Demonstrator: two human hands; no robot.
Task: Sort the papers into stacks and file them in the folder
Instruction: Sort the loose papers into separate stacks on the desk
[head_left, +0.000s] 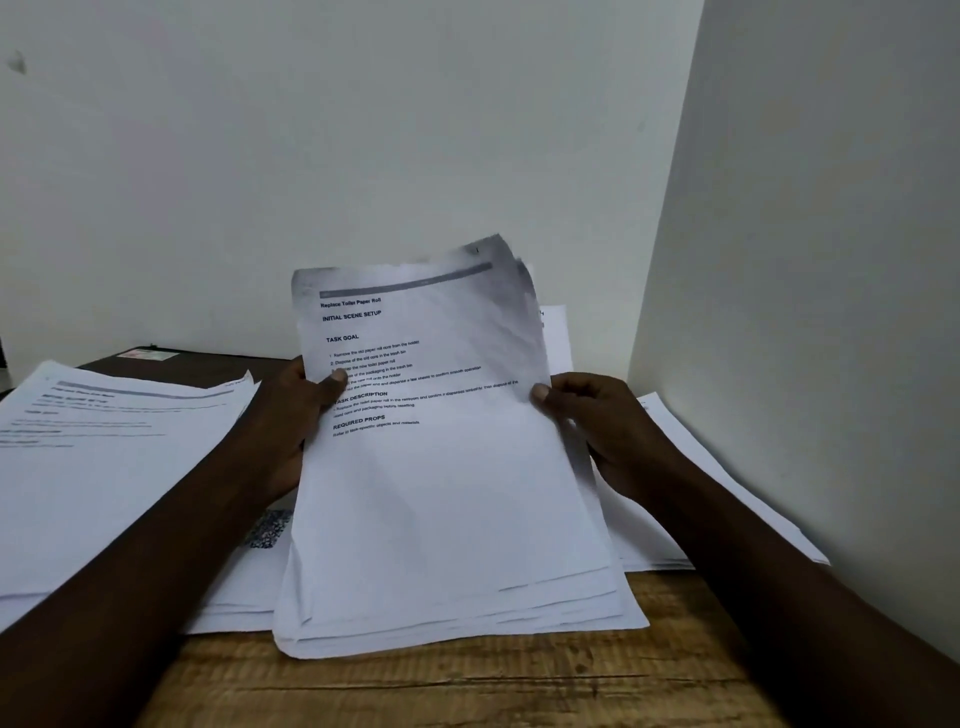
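You grip a sheaf of printed sheets (441, 467) upright above the desk (441, 686) between your left hand (291, 415) and right hand (597, 421), with one stack (104, 457) laid left, more papers (717, 493) right, and the dark folder (197, 361) behind apparently unfilled, so filing looks ahead.

Held sheaf (441, 493) centre; stack (104, 467) left, on table (441, 686).

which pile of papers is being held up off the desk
The middle stack, headed "Replace Toilet Paper Roll": left hand and right hand grip its side edges, tilting it up. The left pile and right pile lie flat.
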